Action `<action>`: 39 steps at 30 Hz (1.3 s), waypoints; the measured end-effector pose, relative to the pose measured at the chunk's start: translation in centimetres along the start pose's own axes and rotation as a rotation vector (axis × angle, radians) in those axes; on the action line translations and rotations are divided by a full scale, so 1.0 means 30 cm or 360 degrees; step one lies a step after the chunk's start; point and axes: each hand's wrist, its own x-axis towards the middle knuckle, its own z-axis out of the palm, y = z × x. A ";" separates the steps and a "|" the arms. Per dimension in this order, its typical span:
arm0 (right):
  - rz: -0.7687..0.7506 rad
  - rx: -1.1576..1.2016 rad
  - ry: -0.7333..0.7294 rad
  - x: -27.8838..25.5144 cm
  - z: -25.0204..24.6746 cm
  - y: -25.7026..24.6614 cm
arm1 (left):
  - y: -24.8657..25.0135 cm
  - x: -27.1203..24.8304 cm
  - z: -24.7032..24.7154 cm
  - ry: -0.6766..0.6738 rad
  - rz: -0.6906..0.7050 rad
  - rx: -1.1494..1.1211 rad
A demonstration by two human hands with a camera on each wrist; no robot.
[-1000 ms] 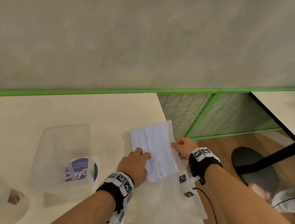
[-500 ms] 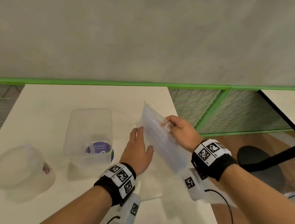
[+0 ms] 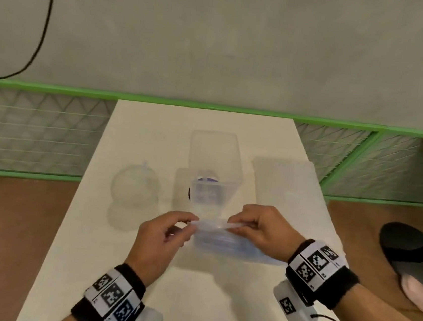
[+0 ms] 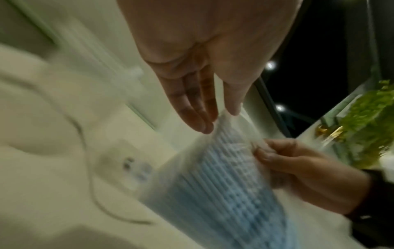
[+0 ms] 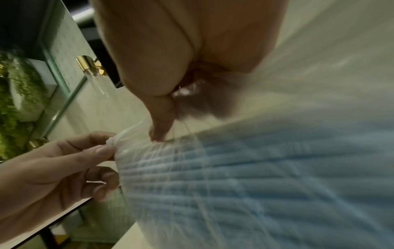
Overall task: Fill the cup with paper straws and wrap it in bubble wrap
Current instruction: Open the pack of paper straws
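A clear plastic bag of pale blue paper straws (image 3: 225, 241) hangs just above the table's near middle. My left hand (image 3: 192, 223) pinches its top left corner between thumb and fingers, and my right hand (image 3: 234, 223) pinches the top edge a little further right. The left wrist view shows the bag (image 4: 230, 176) blurred, with the left fingertips (image 4: 204, 124) at its corner. In the right wrist view the bag (image 5: 255, 168) fills the lower right. A tall clear cup (image 3: 213, 160) with a purple label stands behind the hands. The bubble wrap (image 3: 284, 182) lies flat at the right.
A clear dome lid (image 3: 136, 188) sits left of the cup on the white table (image 3: 156, 127). A green mesh fence (image 3: 37, 130) runs behind the table. A dark chair (image 3: 411, 251) stands at the right over wooden floor.
The straw bag has come off the bubble wrap and moved to the table's middle. My left hand, flat beside it before, now pinches its corner. The head view has swung right.
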 end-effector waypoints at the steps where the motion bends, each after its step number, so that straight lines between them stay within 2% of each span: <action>1: -0.0032 -0.0007 -0.0048 0.019 0.058 -0.020 | -0.030 -0.020 -0.056 0.0025 0.0002 0.0082; 4: -0.0081 -0.0158 -0.0203 0.084 0.241 -0.054 | -0.144 -0.075 -0.200 0.0086 -0.0055 0.0324; 9: 0.0030 -0.0340 -0.0397 0.159 0.482 -0.065 | -0.269 -0.144 -0.321 0.0137 -0.0141 0.0544; 12: 0.0065 -0.0279 -0.0338 0.173 0.530 -0.104 | -0.289 -0.159 -0.358 0.0252 -0.0206 0.0493; 15: 0.0017 -0.0195 -0.0179 0.173 0.556 -0.186 | -0.285 -0.155 -0.385 0.0346 -0.0291 0.0402; 19: -0.0140 -0.0155 -0.0066 0.178 0.604 -0.293 | -0.253 -0.147 -0.411 0.0202 -0.0240 0.0300; 23: -0.0131 -0.0116 0.0020 0.184 0.629 -0.302 | -0.220 -0.151 -0.421 0.0059 -0.0112 0.0275; 27: -0.0154 -0.0030 0.0091 0.185 0.622 -0.298 | -0.215 -0.158 -0.404 0.0117 -0.0111 0.0271; 31: -0.0110 -0.0065 0.0175 0.142 0.530 -0.219 | -0.219 -0.152 -0.385 0.0349 -0.0192 0.0153; 39: 0.0407 -0.0459 0.0650 -0.121 0.140 0.171 | -0.261 -0.136 -0.395 0.0660 -0.0262 0.0051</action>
